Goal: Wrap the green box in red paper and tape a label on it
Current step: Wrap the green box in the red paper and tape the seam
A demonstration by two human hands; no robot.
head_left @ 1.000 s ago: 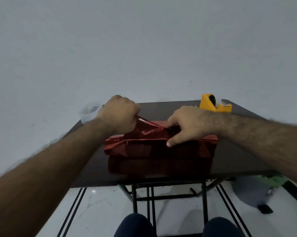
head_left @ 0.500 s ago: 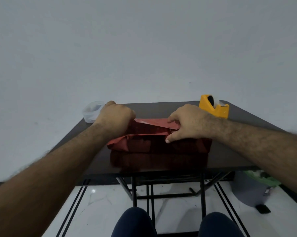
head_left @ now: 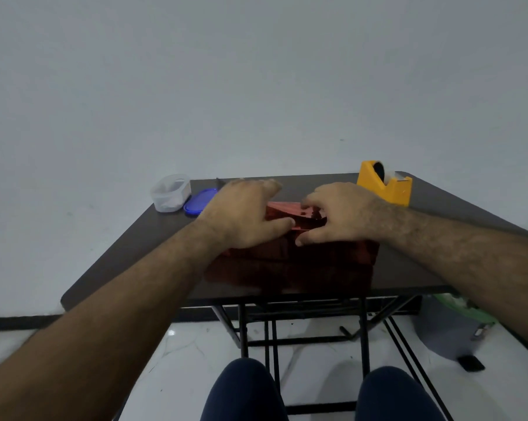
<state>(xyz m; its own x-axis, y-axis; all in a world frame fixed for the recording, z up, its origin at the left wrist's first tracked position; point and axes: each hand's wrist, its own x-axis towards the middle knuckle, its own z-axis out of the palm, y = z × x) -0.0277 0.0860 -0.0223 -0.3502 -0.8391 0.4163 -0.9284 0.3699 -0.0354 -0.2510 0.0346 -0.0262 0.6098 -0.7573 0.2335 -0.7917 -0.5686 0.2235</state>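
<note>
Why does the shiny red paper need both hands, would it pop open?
Probably. The red paper looks glossy and creased, so it is likely springy and slippery. The left hand and right hand press its folds down, and a flap between them stands up, which suggests it may unfold until taped.

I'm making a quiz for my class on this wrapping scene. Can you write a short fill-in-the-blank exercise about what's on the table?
1. Both hands, left hand and right hand, rest on a parcel wrapped in ____ paper.
2. The tape dispenser at the table's far right corner is ____.
3. Beside the clear tub lies a ____ lid.

Missing words: red; yellow; blue
</note>
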